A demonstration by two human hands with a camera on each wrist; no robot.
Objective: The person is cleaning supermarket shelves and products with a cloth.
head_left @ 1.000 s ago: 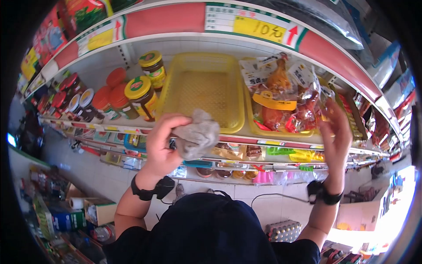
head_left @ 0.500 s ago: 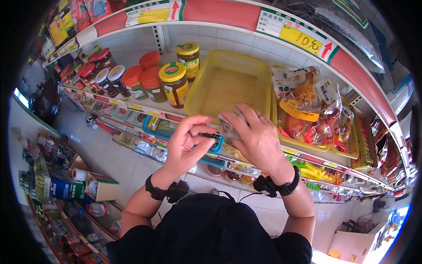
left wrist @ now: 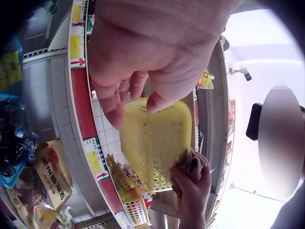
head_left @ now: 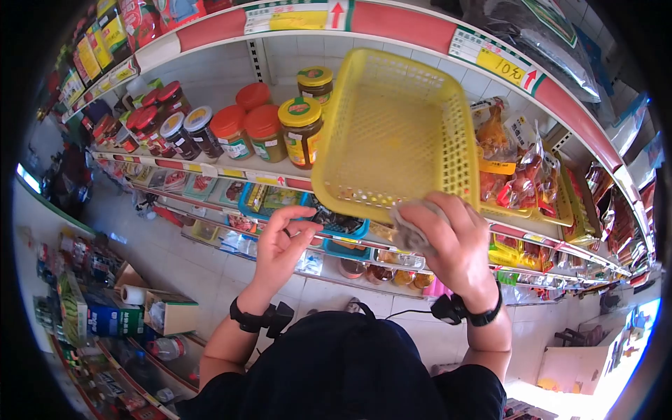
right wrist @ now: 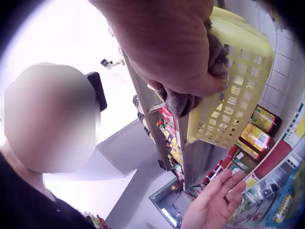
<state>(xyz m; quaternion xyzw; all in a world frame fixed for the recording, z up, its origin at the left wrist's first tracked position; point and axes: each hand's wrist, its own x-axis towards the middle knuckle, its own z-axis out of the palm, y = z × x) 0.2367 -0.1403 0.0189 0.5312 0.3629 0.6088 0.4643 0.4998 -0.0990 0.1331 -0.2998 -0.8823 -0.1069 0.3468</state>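
Observation:
My right hand (head_left: 455, 245) grips a crumpled grey cloth (head_left: 411, 227) together with the near corner of a yellow plastic basket (head_left: 392, 133). The basket has perforated sides and nothing inside; its near side is raised and tilted on the shelf. In the right wrist view, the thumb presses against the holed wall with the cloth (right wrist: 181, 101) bunched under the palm. My left hand (head_left: 280, 248) is apart from the basket, holding nothing, its fingers loosely bent in front of the shelf edge. The left wrist view shows its fingertips overlapping the basket's (left wrist: 157, 138) end.
Sauce jars with yellow lids (head_left: 301, 133) and red lids (head_left: 264, 133) stand left of the basket. A second yellow basket (head_left: 504, 210) with packaged meats sits to the right. Overhead runs a shelf edge with price labels (head_left: 297, 15). Blue trays (head_left: 269, 203) fill the lower shelf.
The cloth went from the left hand to the right, which came over from the right side. The basket, earlier flat on the shelf, has been raised at its near side. The left hand drew back.

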